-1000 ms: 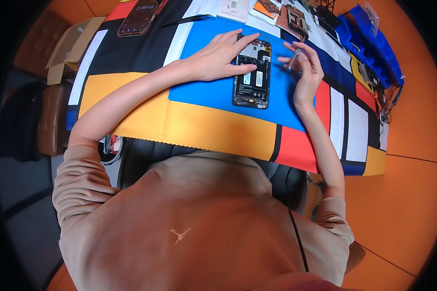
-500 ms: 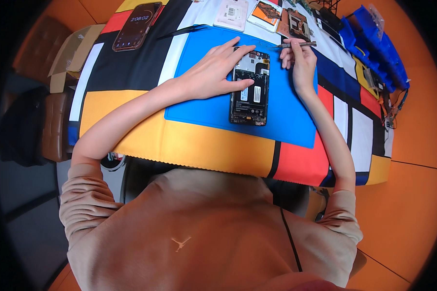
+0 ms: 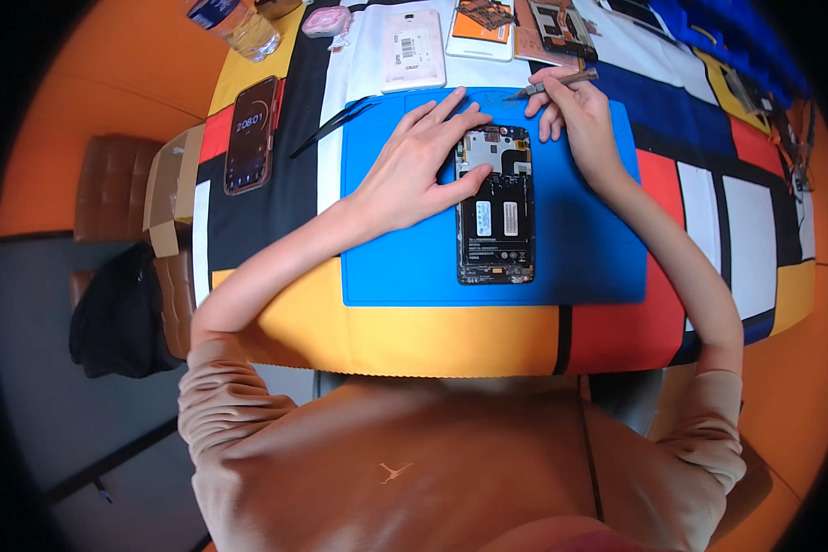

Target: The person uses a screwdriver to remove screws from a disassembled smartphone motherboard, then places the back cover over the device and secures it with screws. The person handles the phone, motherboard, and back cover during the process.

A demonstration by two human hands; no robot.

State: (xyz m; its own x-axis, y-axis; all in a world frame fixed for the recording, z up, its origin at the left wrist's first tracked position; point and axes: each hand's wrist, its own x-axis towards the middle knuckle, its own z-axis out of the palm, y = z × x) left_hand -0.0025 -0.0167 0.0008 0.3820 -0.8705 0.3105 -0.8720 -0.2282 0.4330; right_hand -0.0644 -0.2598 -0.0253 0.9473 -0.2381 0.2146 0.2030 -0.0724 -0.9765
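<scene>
An opened phone (image 3: 497,221) lies on the blue mat (image 3: 396,276), its black battery and metal plate showing. My left hand (image 3: 414,170) rests across the phone's upper left side with fingers spread. Its thumb lies over the inner parts and a fingertip reaches the top edge. In my right hand (image 3: 580,115) is a slim screwdriver (image 3: 561,83), pinched and nearly level, its tip pointing left above the mat's far edge, apart from the phone. Tiny parts near that tip are too small to make out.
Black tweezers (image 3: 333,124) lie left of the mat, beside a lit phone showing a timer (image 3: 251,133). Beyond the mat are a white phone back cover (image 3: 413,55) and other phone parts (image 3: 561,28). A bottle (image 3: 248,32) stands far left; blue bins (image 3: 745,46) stand far right.
The whole view has shifted, so the table sits lower and a bottle shows at the far left. Both hands keep nearly the same places by the phone; the screwdriver stays in my right hand.
</scene>
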